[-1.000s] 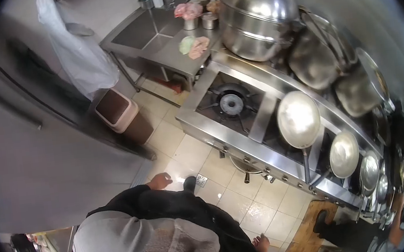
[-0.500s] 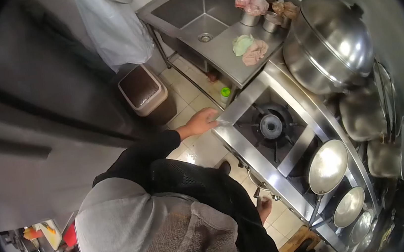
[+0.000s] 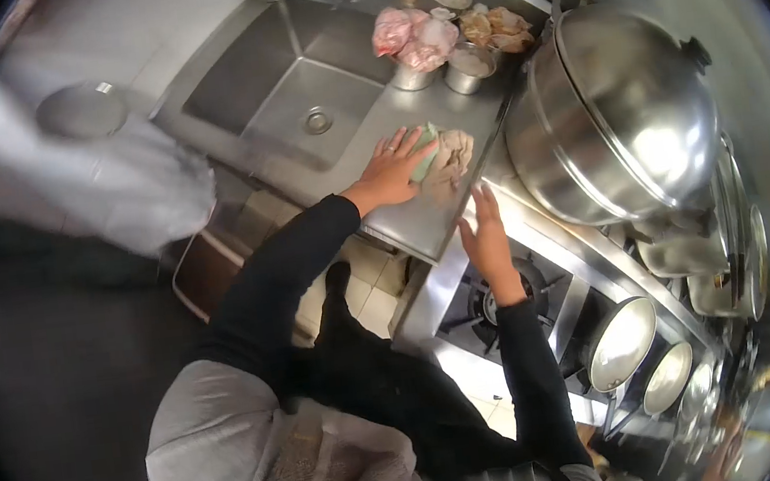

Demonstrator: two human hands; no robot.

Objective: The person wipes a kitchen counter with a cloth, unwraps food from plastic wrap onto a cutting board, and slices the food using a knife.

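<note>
My left hand (image 3: 389,172) reaches over the steel counter beside the sink. Its fingers are spread and lie on a pale green cloth (image 3: 426,152), partly covering it. A beige cloth (image 3: 453,155) lies crumpled against the green one, just right of my fingertips. My right hand (image 3: 490,246) is above the near corner of the stove, by the counter's edge. Its fingers are stretched out, with nothing in them, pointing toward the beige cloth.
The sink (image 3: 274,144) lies left of the cloths. Behind them stand metal containers (image 3: 470,69) with pink bags (image 3: 416,37). A large steel pot (image 3: 612,110) is on the right. Below are a burner (image 3: 506,298) and frying pans (image 3: 623,343). A bin (image 3: 183,281) stands under a white bag.
I have moved toward the sink. My left hand has gone from the stove's corner onto the green cloth. My right hand has risen from low beside the stove to above its corner.
</note>
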